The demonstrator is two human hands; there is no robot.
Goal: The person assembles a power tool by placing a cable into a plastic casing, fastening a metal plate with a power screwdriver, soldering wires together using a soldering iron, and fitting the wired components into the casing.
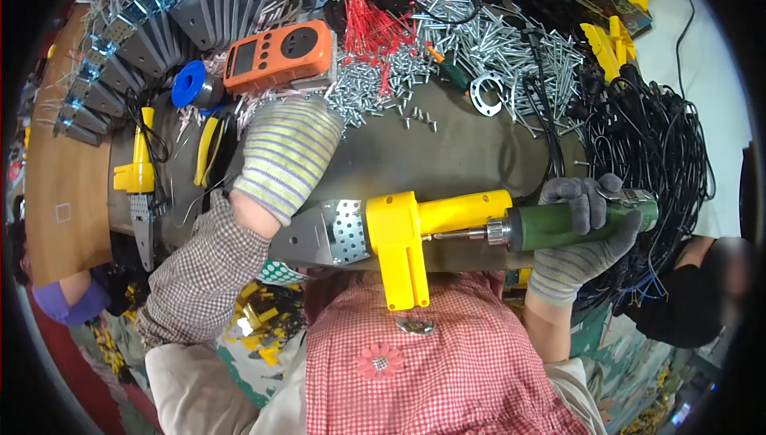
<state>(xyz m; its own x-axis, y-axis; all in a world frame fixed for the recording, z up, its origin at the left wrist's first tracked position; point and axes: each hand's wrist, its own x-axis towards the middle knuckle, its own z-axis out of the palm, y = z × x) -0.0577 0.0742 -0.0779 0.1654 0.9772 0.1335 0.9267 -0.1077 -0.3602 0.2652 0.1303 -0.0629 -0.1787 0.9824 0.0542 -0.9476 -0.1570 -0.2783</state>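
Note:
My right hand (586, 219), in a grey striped glove, is wrapped around a green electric screwdriver (550, 227). The driver lies level, its bit pointing left against or just over the yellow plastic body (392, 227) of a tool with a yellow handle (463, 211). A perforated metal collar (348, 231) and a grey flat plate (307, 235) extend from that body's left side. My left hand (291, 152), in a striped glove, is stretched forward at the near edge of the small silver screws (371, 84). Its fingers are bent away from view, so their grip is hidden.
An orange meter (279, 56) stands behind my left hand, beside a blue spool (191, 85). Red pieces (371, 28) and long screws (503, 52) are heaped at the back. Similar grey plates (144, 48) line the left. Black cables (650, 140) pile up right; another person's sleeve (678, 307) is nearby.

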